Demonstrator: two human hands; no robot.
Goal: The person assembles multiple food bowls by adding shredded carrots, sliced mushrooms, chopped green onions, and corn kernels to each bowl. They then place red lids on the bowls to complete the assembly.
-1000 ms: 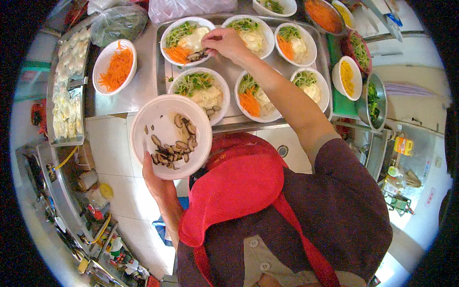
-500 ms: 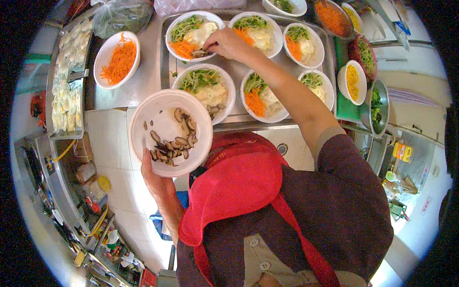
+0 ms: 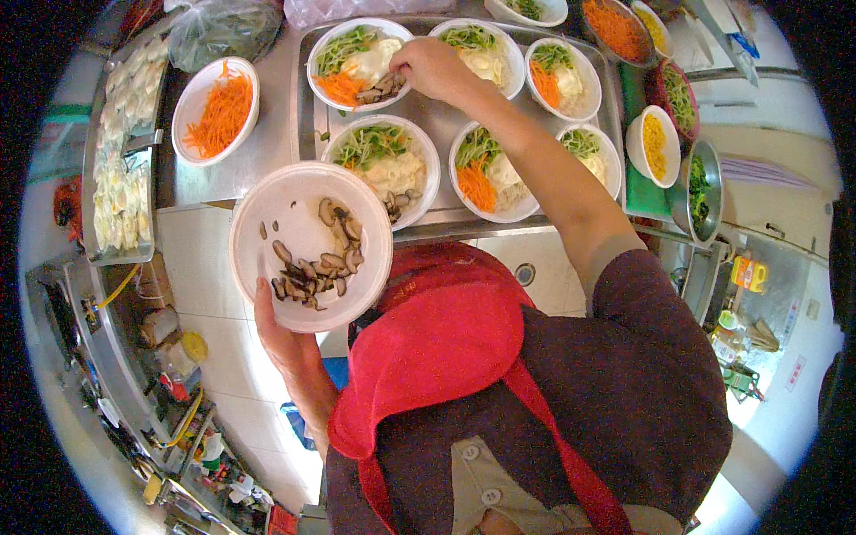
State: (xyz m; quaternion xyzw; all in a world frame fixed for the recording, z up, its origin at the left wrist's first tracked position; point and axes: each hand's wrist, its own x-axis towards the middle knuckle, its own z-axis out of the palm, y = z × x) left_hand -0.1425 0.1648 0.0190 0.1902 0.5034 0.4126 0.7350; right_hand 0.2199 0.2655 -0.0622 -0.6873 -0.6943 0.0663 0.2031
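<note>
My left hand point(image 3: 285, 334) grips the rim and side of a white bowl point(image 3: 254, 201), tilted toward me. Sliced mushrooms point(image 3: 312, 272) lie loose inside it. Over the far-left food bowl point(image 3: 314, 78) on the tray, my right hand point(image 3: 430, 69) has its fingers pressed together at the right rim. Whether they hold anything is hidden. Beneath the fingertips lies a small pile of mushroom slices point(image 3: 383, 89), beside shredded carrot point(image 3: 341, 87), green sprouts point(image 3: 346, 52) and a pale egg point(image 3: 376, 61). The near-left food bowl point(image 3: 428, 192) also has mushroom slices, partly behind the held bowl.
Several filled bowls stand on a metal tray point(image 3: 437, 230). At left are a bowl of shredded carrot point(image 3: 218, 116) and a long tray of pale, egg-like pieces point(image 3: 125, 178). To the right, a corn bowl point(image 3: 654, 147) and a metal bowl of greens point(image 3: 698, 192) sit near a green board point(image 3: 644, 192).
My right hand has shifted slightly right and up, exposing more mushroom slices in the far-left bowl. The held bowl has moved slightly left with my left hand.
</note>
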